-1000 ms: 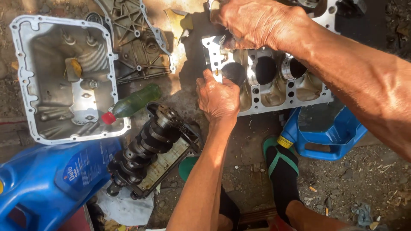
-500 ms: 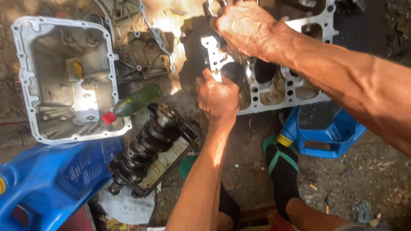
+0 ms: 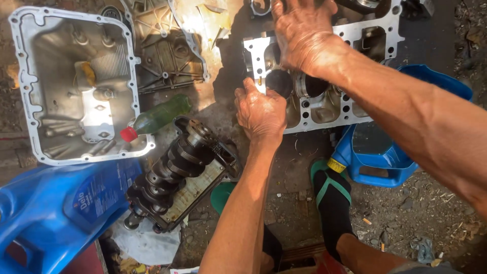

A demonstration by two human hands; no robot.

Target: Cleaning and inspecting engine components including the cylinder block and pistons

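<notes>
A grey engine block lies on the ground with its open bores facing up. My left hand grips the block's near left edge, fingers curled beside a dark bore. Further back, my right hand lies palm down over the block's far left part, fingers reaching past the far side. Whatever is under that palm is hidden. A metal ring end pokes out by its fingertips.
A dark crankshaft lies on a tray left of my left arm. Beyond it are a green bottle with a red cap, an aluminium oil pan and a cast cover. A blue jug lies bottom left; a cut blue container sits by my sandalled foot.
My right hand has slid left and further back over the block. My left hand has stayed on the near edge.
</notes>
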